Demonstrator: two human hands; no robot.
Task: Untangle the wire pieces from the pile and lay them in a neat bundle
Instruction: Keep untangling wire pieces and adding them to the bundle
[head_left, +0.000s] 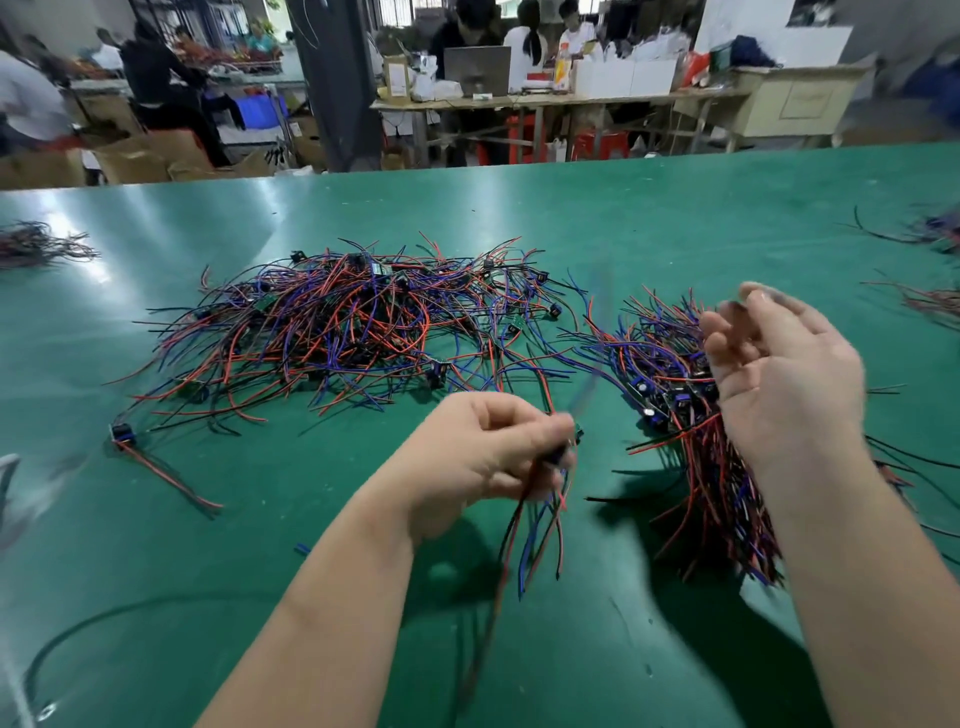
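Several wire pieces (540, 525) dangled from my gripping left hand (478, 457); the bundle (727, 499) lay just rightward, by my slack right hand (779, 374), running near-to-far.

Green worktop (675, 197) with glare at left — dark pillar (337, 78) behind it, far table (571, 100) with a laptop (478, 67), people (470, 36) seated, cardboard boxes (150, 156) on the floor.

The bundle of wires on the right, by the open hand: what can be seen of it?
The bundle is a sheaf of thin red, blue and black wire pieces, lying roughly parallel on the green table, with small dark components clustered near its middle. Its far ends fan out. The right hand, fingers relaxed, hovers over it; contact is unclear.
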